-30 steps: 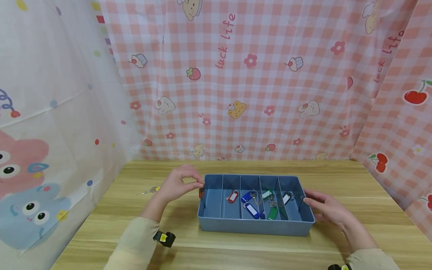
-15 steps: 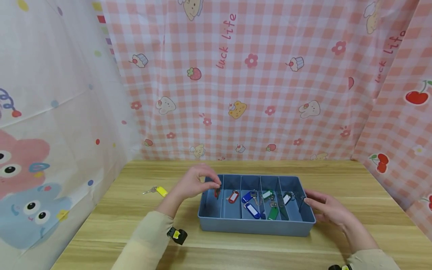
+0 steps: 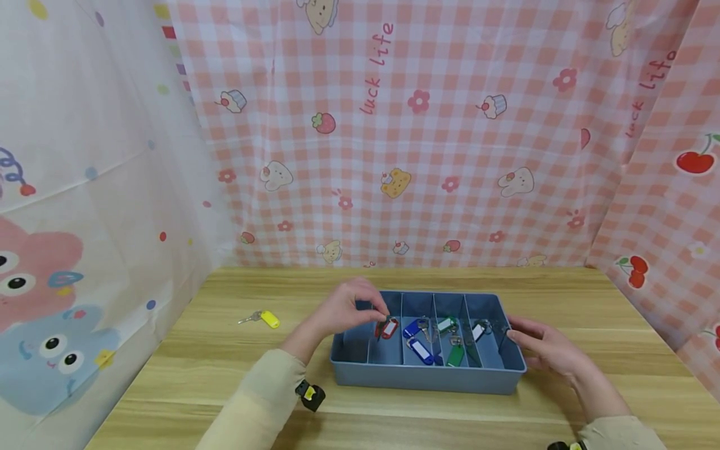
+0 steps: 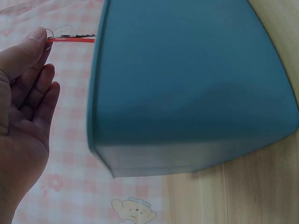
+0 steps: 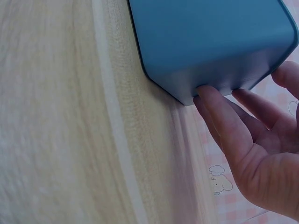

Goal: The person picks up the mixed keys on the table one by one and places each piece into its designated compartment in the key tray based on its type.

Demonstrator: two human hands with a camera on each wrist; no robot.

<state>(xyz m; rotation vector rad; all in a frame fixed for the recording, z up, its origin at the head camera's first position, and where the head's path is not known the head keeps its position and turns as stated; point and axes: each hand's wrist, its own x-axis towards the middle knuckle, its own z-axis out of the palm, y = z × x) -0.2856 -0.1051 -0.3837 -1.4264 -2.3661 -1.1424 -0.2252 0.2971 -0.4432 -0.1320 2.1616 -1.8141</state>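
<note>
Thumb and fingertips of my left hand (image 3: 351, 307) pinch a key ring by its top. From it hang a key (image 4: 80, 35) and a red key tag (image 4: 72, 40), over the second compartment from the left of a blue divided box (image 3: 427, 378). Inside that compartment lies another red key tag (image 3: 390, 328) with a white label. My right hand (image 3: 542, 347) holds the box's right end, thumb at the rim and fingertips (image 5: 204, 91) against the outer wall. Part of the left compartments is hidden behind my left hand.
Blue key tags (image 3: 420, 351) lie in the middle compartment and green key tags (image 3: 455, 355) in the fourth. A dark key tag (image 3: 479, 330) is in the rightmost one. Left of the box, a yellow key tag (image 3: 270, 319) with a key rests on the wooden table (image 3: 185, 387).
My left hand has carried the red-tagged key rightward, from the box's left end across the first compartment to above the second. The yellow tag has come into full view. My right hand stays put.
</note>
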